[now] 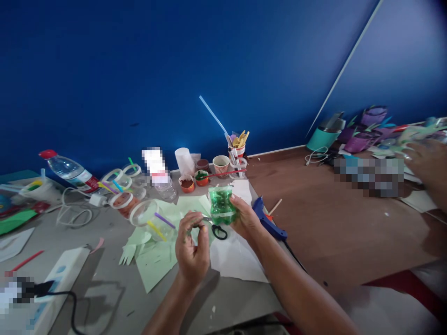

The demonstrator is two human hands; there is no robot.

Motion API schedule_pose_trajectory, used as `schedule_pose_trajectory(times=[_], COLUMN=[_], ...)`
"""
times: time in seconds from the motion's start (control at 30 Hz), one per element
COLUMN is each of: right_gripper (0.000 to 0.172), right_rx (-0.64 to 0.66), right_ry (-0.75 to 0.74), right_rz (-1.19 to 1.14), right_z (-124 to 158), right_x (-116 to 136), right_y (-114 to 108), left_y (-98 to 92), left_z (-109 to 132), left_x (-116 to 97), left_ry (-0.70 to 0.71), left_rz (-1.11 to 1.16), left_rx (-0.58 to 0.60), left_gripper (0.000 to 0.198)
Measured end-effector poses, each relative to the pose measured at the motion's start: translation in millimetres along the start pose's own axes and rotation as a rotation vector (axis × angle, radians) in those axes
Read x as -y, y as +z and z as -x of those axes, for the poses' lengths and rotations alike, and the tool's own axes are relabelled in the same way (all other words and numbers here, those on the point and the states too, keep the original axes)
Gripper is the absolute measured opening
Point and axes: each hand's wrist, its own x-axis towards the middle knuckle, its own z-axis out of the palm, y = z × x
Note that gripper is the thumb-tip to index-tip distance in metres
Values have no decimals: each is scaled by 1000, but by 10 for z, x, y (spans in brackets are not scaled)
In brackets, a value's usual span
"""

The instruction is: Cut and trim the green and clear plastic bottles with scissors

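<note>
My right hand is wrapped around a green, see-through cup-like piece that looks like the cut bottom of a plastic bottle, held above the papers. To its left, my left hand has its fingers curled towards the thumb, with green smears on them. Anything between those fingers is too small or hidden to make out. Scissors with black handles lie just beneath the green piece, their blades partly behind my left fingertips. Pale green paper and white paper spread out below.
A blue glue gun lies right of my hand. Paint pots and a cup of wooden cutlery stand by the wall. Leftwards are clear tubs, a red-capped bottle and a power strip. Another person's hand shows far right.
</note>
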Motion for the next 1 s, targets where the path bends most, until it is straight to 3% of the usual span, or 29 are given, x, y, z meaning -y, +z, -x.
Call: schedule_pose_trajectory(times=[0.13, 0.23, 0.33, 0.47, 0.6, 0.7, 0.83, 1.0], right_gripper=[24, 26, 27, 28, 26, 25, 26, 28], right_rx=[-17, -19, -15, -32, -13, -30, -23, 19], right_ry=[-7, -4, -15, -12, -6, 1, -6, -14], right_rz=[-17, -29, -37, -42, -49, -57, -56, -49], right_z=[0, 4, 8, 10, 11, 12, 13, 10], right_x=[0, 6, 18, 28, 35, 39, 37, 29], right_y=[-4, 5, 20, 31, 34, 36, 34, 13], left_y=[37, 24, -24, -63, -19, 22, 27, -2], left_z=[25, 48, 52, 20, 8, 19, 17, -20], left_x=[-33, -45, -30, -43, -110, -143, -144, -115], left_ry=[-65, -64, 35, 91, 42, 24, -68, -162], left_rz=[145, 244, 178, 89, 306, 341, 364, 409], left_rx=[-19, 64, 125, 106, 73, -16, -62, 10], left_gripper=[23, 22, 20, 14, 32, 46, 38, 20])
